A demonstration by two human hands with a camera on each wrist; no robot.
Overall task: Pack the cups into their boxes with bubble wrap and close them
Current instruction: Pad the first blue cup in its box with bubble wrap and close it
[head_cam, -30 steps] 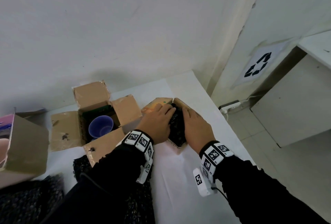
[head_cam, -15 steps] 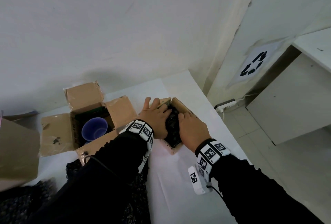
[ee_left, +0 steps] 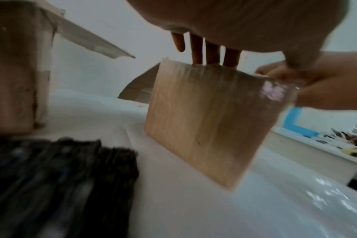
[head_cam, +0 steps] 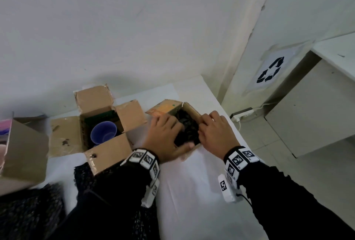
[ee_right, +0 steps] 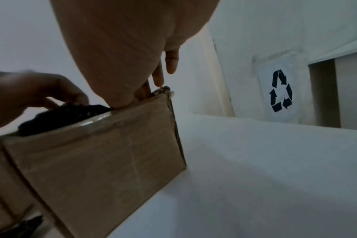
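Observation:
A small cardboard box (head_cam: 165, 108) (ee_left: 210, 120) (ee_right: 104, 157) stands on the white table, stuffed with black bubble wrap (head_cam: 187, 128) (ee_right: 67, 114). My left hand (head_cam: 165, 136) lies over its left side, its fingers (ee_left: 212, 53) straight down on the wrap and the thumb along the near rim. On the box's right side my right hand (head_cam: 217, 134) (ee_right: 122, 48) has its fingers tucked in along the right wall. No cup shows in this box. A blue cup (head_cam: 103, 132) stands in a bigger open box (head_cam: 117, 151) to the left.
Black bubble wrap sheets (head_cam: 84, 178) (ee_left: 51, 185) lie on the near table under my left arm. A third cardboard box (head_cam: 23, 155) stands at the far left. The table edge (head_cam: 236, 136) runs just right of my right hand; a power strip (head_cam: 242, 114) lies on the floor below.
My left hand has slid from the small box's far flap back over the black wrap, with its thumb now at the near rim. The far flap is uncovered. The right hand stays at the right wall.

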